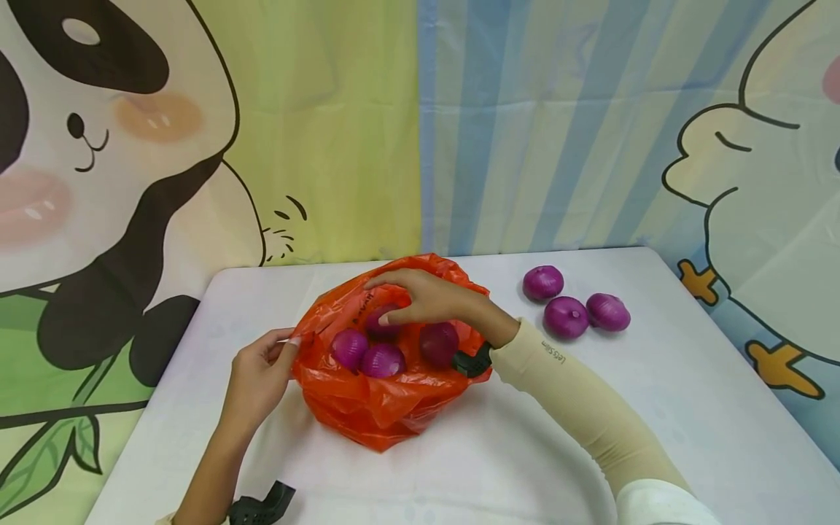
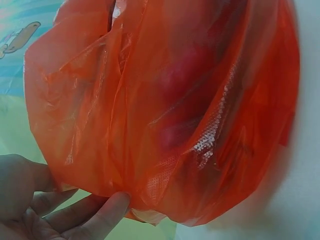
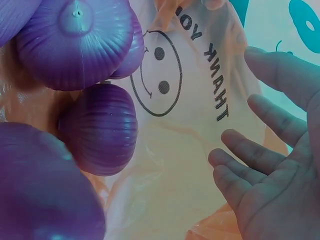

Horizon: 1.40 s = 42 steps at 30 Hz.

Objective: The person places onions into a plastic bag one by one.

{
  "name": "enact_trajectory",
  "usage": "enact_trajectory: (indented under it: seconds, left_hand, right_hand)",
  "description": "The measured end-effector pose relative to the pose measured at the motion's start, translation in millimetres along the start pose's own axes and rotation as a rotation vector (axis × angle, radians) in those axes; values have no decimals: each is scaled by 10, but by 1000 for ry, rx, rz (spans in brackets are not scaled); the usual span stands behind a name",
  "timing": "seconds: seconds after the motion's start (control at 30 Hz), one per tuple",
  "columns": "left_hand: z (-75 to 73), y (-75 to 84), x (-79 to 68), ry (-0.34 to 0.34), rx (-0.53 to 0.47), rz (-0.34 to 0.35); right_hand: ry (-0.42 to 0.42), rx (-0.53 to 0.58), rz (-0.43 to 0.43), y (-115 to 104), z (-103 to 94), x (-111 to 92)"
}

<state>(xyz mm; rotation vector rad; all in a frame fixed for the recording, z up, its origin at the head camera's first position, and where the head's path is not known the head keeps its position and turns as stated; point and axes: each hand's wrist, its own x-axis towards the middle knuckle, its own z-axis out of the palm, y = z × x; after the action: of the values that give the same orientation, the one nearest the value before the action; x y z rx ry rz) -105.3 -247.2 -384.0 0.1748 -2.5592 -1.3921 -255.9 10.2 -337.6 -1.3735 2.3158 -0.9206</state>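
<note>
An orange plastic bag (image 1: 377, 405) sits open on the white table, with several purple onions (image 1: 383, 359) inside. My left hand (image 1: 289, 348) pinches the bag's left rim; in the left wrist view its thumb and fingers (image 2: 107, 210) grip the bag (image 2: 175, 110) at the lower edge. My right hand (image 1: 400, 295) reaches over the bag mouth with straight fingers and holds nothing. In the right wrist view that hand (image 3: 250, 150) lies open beside the bag's inner wall (image 3: 190, 165), which bears a smiley face, and the onions (image 3: 100, 127) are to its left.
Three more purple onions (image 1: 566, 317) lie loose on the table (image 1: 525, 452) to the right of the bag. A cartoon backdrop (image 1: 420, 131) hangs close behind the table's far edge. The table's left and right edges are in view.
</note>
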Motion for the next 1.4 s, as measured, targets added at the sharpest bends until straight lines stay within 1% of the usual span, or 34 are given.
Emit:
enact_trajectory:
  seconds: [0.1,0.17,0.23,0.3,0.4,0.53,0.67,0.8,0.93,1.03,1.13,1.27,1.3,1.4]
  left_hand:
    - [7,4,0,2,5,-4]
    - [9,6,2,0,8,-10]
    - [9,7,0,-1,5,-11]
    - [11,-2,2,-1,7,-6]
    - [21,-24,4,4,8,0]
    - [22,-58,-1,1,10,-6]
    - [18,-66,-1,-4,8,-2]
    - [6,-53,2,2,7,1]
    - [3,-42,6,6,-1,17]
    - [11,-39,11,18,-6,37]
    - [15,-45,17,19,-8,43]
    - [12,-60,23,16,4,31]
    - [12,-65,24,17,9,29]
    - [19,-72,32,17,6,30]
  right_hand:
    - [-1,4,-7,12,-8,-19]
    - [-5,32,-19,21,-15,-38]
    - [-15,116,-38,33,-25,-61]
    - [-26,226,-68,46,-37,-88]
    - [-31,381,-129,76,-59,-134]
    - [-11,497,-196,82,-116,-225]
    - [23,574,-201,70,-203,-380]
    - [81,590,-200,79,-274,-546]
    - [148,541,-214,109,-319,-729]
    - [201,477,-196,150,-342,-893]
    - [231,448,-142,212,-356,-1065]
    - [265,402,-74,298,-373,-1264]
    - [279,385,-65,313,-381,-1309]
    - [327,328,-74,382,-413,-1447]
